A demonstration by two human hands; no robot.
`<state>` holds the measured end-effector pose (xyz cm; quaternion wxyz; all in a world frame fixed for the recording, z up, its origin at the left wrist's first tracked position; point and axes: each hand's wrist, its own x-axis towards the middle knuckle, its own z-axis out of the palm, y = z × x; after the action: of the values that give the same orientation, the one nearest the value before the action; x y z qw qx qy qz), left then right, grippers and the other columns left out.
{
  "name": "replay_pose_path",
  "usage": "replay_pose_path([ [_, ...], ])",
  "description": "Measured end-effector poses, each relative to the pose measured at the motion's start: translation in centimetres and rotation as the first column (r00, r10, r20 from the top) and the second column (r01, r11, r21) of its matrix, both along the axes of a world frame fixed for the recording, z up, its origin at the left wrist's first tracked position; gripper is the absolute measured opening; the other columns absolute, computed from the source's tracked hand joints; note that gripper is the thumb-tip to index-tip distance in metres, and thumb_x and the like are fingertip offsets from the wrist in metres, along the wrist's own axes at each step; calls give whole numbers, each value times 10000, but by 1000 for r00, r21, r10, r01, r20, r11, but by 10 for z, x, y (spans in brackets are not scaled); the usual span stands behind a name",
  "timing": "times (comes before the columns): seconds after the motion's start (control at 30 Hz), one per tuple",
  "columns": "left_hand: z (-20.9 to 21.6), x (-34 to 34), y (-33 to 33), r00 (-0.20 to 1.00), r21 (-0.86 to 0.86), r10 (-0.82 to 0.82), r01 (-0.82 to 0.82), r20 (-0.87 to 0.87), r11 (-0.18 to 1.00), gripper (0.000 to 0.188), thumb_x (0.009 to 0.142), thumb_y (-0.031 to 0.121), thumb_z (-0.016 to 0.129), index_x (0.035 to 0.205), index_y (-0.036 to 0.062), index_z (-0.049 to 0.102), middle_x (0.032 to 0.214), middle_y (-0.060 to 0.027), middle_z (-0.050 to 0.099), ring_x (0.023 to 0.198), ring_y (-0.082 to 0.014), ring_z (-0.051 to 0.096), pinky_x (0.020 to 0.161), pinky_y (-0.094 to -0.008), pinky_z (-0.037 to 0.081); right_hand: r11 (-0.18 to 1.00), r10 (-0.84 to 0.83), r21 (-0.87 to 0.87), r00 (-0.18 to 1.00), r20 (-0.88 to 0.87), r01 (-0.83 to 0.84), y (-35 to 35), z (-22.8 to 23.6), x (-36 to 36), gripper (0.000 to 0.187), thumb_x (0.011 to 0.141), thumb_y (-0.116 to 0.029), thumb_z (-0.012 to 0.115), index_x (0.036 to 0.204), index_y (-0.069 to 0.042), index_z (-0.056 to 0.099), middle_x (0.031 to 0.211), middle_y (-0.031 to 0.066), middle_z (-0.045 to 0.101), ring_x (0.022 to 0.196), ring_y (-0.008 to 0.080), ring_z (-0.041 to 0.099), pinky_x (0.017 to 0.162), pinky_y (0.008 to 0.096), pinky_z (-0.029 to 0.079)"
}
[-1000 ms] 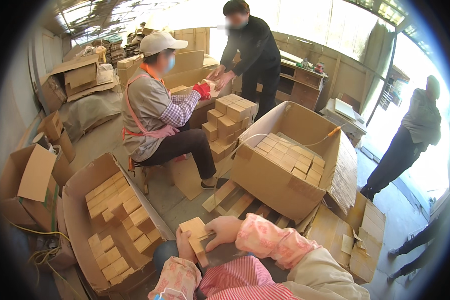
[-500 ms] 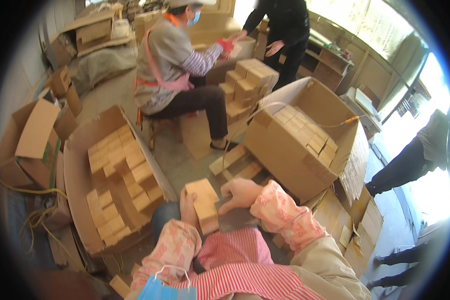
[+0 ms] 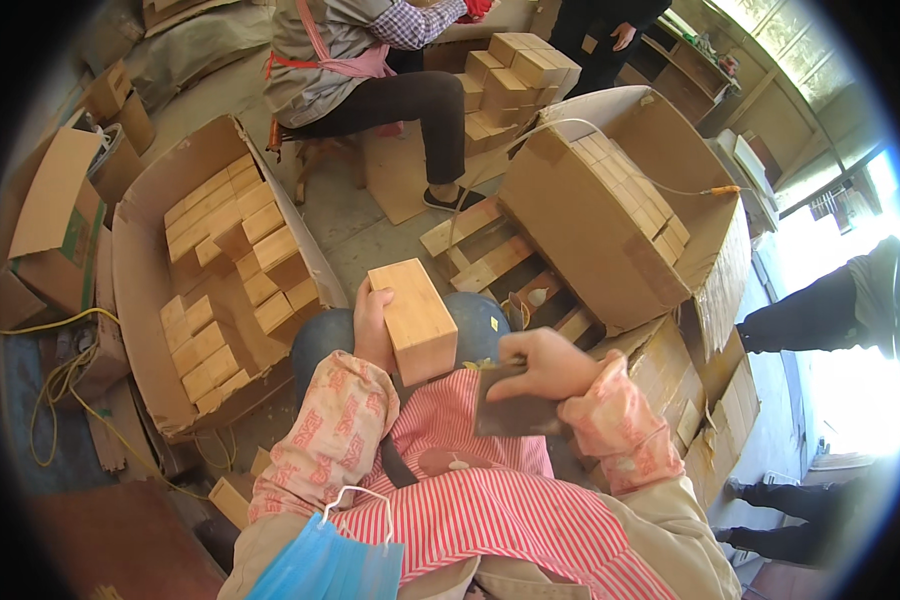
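Note:
A smooth, pale wooden box (image 3: 425, 318) is held above my lap, its long top face and near end towards me. My left hand (image 3: 373, 325) is closed around its left side. To the right of the box, my right hand (image 3: 548, 362) pinches a dark, flat, rectangular piece (image 3: 515, 408). Whether that piece is sandpaper or a scraper I cannot tell. A gap separates it from the box. Below both hands lies my red-and-white striped apron (image 3: 450, 440).
An open carton (image 3: 322, 268) of wooden boxes stands at my left. Another big carton (image 3: 580, 235) stands on a wooden pallet (image 3: 490, 262) at my right, a thin hose (image 3: 625, 150) across it. Ahead, a seated person (image 3: 370, 100) works beside stacked wooden boxes (image 3: 515, 85).
My right hand has drawn away from the wooden box, bringing the dark piece clear to the right. The box has turned to show its near end. The view has tilted downward.

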<state>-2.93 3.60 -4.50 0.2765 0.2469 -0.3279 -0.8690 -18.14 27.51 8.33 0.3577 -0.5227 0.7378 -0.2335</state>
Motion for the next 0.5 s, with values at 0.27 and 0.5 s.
replay_pose_path([
  [0.27, 15, 10, 4, 997, -99, 76, -75, 2, 992, 607, 892, 174, 579, 1465, 15, 453, 1308, -164, 603, 1167, -279, 671, 1004, -416, 582, 898, -383, -29, 813, 438, 438, -18, -14, 34, 380, 1108, -364, 610, 1172, -30, 780, 799, 35, 726, 623, 100, 597, 589, 271, 473],
  [0.5, 70, 23, 4, 988, -748, 74, -151, -135, 647, 610, 870, 310, 719, 1392, 53, 537, 1583, -204, 433, 1421, -335, 471, 1223, -472, 355, 823, -489, 299, 335, 806, 482, -41, -32, 57, 453, 1169, -399, 450, 1475, -107, 612, 881, 16, 707, 510, 59, 390, 493, 240, 310],
])
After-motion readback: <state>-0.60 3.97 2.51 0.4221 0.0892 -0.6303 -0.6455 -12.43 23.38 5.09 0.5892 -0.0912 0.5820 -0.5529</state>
